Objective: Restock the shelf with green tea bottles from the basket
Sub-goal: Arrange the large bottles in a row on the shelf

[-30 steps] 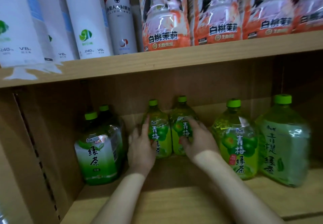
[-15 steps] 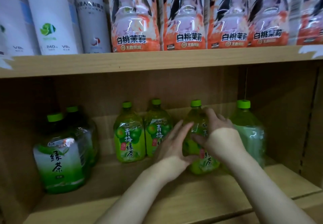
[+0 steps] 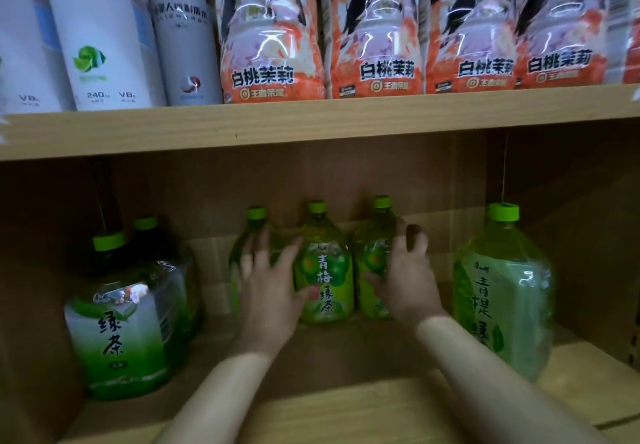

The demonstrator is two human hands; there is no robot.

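- Green-capped small tea bottles stand three abreast at the far middle of the lower shelf (image 3: 346, 405): the left bottle (image 3: 254, 232), the middle bottle (image 3: 325, 280) and the right bottle (image 3: 372, 260), close beside one another.
- The left hand (image 3: 266, 284) lies wide, its fingers spread and fairly straight against the left bottle, with the thumb reaching toward the middle bottle.
- The right hand (image 3: 407, 277) is curled round the right bottle's body and holds it upright.
- These look like full, clear plastic bottles with glossy labels. They are likely moderately heavy, a little slick, and slightly yielding under a squeeze.
- The best hold is probably round the broad labelled body, below the shoulder, rather than by the cap.
- Bigger jugs flank the row: the left jug (image 3: 117, 332) sits nearer, and the right jug (image 3: 505, 291) stands just beside the right wrist. A careless elbow could nudge the right jug.
- No basket shows in this view.
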